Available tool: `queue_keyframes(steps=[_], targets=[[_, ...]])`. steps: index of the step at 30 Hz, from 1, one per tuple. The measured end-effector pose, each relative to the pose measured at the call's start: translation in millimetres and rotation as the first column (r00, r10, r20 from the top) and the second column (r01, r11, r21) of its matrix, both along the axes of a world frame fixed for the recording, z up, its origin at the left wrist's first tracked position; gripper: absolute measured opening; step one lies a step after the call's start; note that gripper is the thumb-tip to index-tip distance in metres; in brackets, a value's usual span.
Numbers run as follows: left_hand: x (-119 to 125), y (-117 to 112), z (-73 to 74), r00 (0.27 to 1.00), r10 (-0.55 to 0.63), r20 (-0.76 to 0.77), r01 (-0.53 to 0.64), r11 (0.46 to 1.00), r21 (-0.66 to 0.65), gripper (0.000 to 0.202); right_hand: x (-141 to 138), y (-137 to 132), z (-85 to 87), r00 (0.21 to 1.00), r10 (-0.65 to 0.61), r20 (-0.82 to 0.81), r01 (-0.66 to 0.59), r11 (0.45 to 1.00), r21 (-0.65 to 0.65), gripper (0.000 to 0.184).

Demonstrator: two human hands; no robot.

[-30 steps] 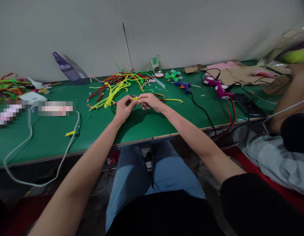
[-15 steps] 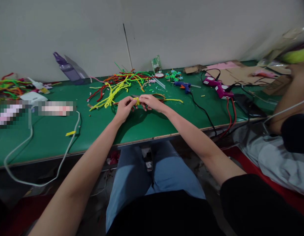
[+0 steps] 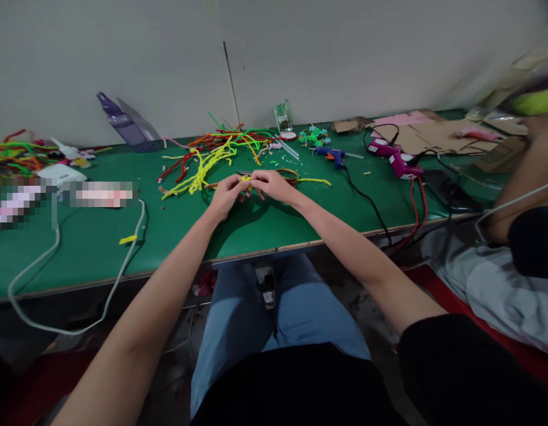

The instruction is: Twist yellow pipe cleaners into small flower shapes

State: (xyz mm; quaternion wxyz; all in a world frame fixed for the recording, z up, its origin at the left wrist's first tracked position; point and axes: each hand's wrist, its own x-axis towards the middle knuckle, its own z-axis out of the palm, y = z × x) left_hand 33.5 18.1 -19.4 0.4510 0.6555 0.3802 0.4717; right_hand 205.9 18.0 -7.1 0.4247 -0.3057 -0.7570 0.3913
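Note:
Between the fingertips of my left hand [image 3: 227, 194] and my right hand [image 3: 271, 184] is a small yellow fuzzy piece, apparently a bent pipe cleaner [image 3: 246, 179]. Both hands are closed on it, close together above the green table [image 3: 256, 228]. My fingers cover much of its shape. Just behind my hands lie scissors [image 3: 292, 174], partly hidden by the right hand. One loose yellow pipe cleaner [image 3: 316, 180] extends to the right of them. A heap of yellow pipe cleaners [image 3: 207, 168] lies behind and left of my left hand.
Red, orange and green pipe cleaners [image 3: 245, 139] lie at the back. To the right are a blue glue gun [image 3: 331, 155] with a black cord, magenta devices [image 3: 405, 165] and cardboard [image 3: 422, 136]. A purple bottle [image 3: 125, 127] stands left. Another person's arm [image 3: 518, 177] rests at far right.
My fingers have shifted slightly around the yellow piece, and both hands stay in nearly the same place. The whole view has moved very slightly.

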Motion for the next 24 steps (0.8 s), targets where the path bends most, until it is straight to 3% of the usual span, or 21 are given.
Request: queue_keyframes(steps=[3, 5, 7, 10, 14, 18, 24], targets=[[-1.2, 1.0, -1.8, 0.998, 0.030, -0.049, -0.024, 0.994, 0.106, 0.025, -0.6, 2.0, 0.2, 0.997, 0.061, -0.056, -0.071, 0.976, -0.206, 0.021], [-2.0, 1.8, -3.2, 0.996, 0.056, -0.071, -0.043, 0.983, 0.179, 0.026, -0.3, 4.1, -0.6, 0.988, 0.108, -0.115, -0.143, 0.920, -0.364, 0.021], [-2.4, 2.1, -3.7, 0.994, 0.073, -0.080, -0.054, 0.974, 0.220, 0.026, 0.6, 5.9, -1.6, 0.979, 0.137, -0.154, -0.192, 0.881, -0.434, 0.020], [-2.0, 0.5, -2.3, 0.994, 0.082, -0.078, -0.063, 0.972, 0.225, 0.027, 2.4, 6.6, -1.4, 0.987, 0.124, -0.104, -0.155, 0.912, -0.379, 0.018], [-1.6, -1.9, 0.7, 0.995, 0.046, -0.088, -0.030, 0.983, 0.182, 0.027, 3.6, 4.7, 1.7, 1.000, -0.011, -0.007, 0.010, 0.987, -0.159, 0.024], [-1.9, -1.0, 0.1, 0.994, -0.002, -0.107, 0.019, 0.987, 0.158, 0.026, 3.1, 1.9, 3.7, 1.000, -0.020, 0.013, 0.020, 0.999, -0.030, 0.018], [0.2, -0.2, -1.5, 0.995, -0.035, -0.096, 0.052, 0.983, 0.173, 0.024, -1.2, 3.7, -2.0, 0.998, -0.058, -0.012, 0.058, 0.998, -0.011, 0.017]])
